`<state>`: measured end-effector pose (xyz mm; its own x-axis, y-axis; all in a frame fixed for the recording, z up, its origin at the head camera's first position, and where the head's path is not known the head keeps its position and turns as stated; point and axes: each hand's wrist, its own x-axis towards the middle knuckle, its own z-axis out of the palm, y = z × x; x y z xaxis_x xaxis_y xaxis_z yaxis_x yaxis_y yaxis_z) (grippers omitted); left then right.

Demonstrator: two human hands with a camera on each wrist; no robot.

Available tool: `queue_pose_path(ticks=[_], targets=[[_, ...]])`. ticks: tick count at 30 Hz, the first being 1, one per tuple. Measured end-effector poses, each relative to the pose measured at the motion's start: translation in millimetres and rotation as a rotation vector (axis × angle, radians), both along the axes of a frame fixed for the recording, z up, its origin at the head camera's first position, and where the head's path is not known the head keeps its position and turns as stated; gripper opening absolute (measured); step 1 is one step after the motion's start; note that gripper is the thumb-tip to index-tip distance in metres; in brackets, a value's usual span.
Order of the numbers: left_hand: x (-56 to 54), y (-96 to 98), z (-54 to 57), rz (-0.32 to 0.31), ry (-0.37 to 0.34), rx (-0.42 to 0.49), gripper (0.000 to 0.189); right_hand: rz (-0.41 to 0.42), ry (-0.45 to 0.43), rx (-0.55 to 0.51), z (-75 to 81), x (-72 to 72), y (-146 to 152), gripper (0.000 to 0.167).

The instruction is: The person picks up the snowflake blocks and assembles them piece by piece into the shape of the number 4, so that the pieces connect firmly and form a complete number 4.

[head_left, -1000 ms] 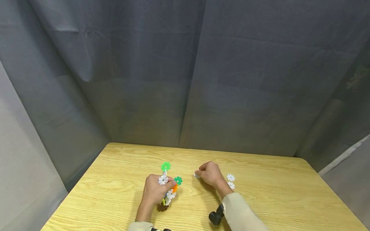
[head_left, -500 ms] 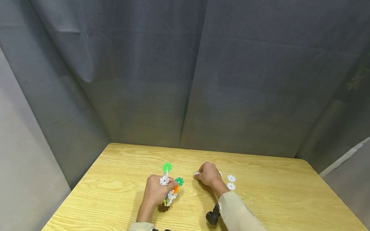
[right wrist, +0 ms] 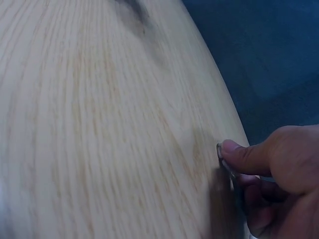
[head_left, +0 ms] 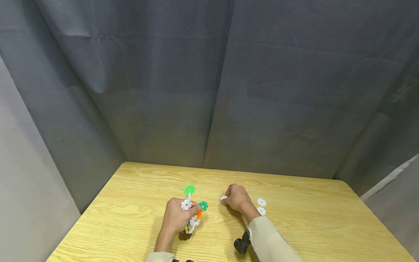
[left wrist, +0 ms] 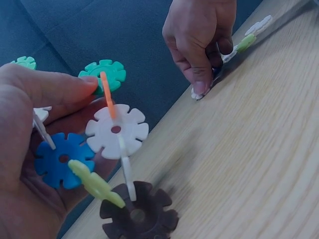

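My left hand (head_left: 176,216) grips a cluster of notched snowflake discs joined edge to edge. In the left wrist view, its thumb lies against a green disc (left wrist: 110,75). An orange disc (left wrist: 107,94), a white disc (left wrist: 130,130), a blue disc (left wrist: 55,164), a yellow-green disc (left wrist: 94,182) and a dark brown disc (left wrist: 157,211) link below. A bright green disc (head_left: 189,189) tops the cluster. Over to the right, my right hand (head_left: 238,198) pinches a white snowflake disc (head_left: 223,198) at the tabletop, mostly hidden by its fingers.
Two white discs (head_left: 261,202) lie right of my right hand on the wooden table (head_left: 311,218). Beyond that hand, the left wrist view shows another yellow-green disc (left wrist: 245,43) beside white ones. A dark grey curtain (head_left: 278,109) stands behind the table.
My right hand has shifted very slightly, and more of the white disc at its thumb shows. A white disc edge now peeks out behind that hand. The left hand's grip looks unchanged.
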<state>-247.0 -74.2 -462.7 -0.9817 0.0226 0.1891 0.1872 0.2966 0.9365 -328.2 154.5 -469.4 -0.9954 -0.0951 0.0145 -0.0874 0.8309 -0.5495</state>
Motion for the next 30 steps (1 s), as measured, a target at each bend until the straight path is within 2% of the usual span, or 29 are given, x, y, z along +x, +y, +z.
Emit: queue_pose_path(ticks=[10, 12, 18, 26, 30], targets=[[-1.5, -2.0, 0.2, -0.013, -0.010, 0.005, 0.012, 0.055, -0.002, -0.042, 1.2, 3.1, 7, 0.019], [-2.1, -2.2, 0.7, -0.018, -0.008, 0.012, 0.011, 0.066, -0.005, -0.050, 0.8, 3.3, 9, 0.024], [-3.7, -1.2, 1.1, -0.020, -0.004, 0.014, 0.010, 0.084, -0.019, -0.128, -1.1, 5.8, 14, 0.051], [-5.9, 0.1, 2.5, -0.012, 0.008, -0.004, 0.008, 0.068, 0.013, -0.180, 8.2, 13.2, 14, 0.051], [-6.4, 1.4, 3.8, -0.013, 0.015, -0.010, 0.008, 0.052, -0.004, -0.225, 13.5, 16.8, 12, 0.045]])
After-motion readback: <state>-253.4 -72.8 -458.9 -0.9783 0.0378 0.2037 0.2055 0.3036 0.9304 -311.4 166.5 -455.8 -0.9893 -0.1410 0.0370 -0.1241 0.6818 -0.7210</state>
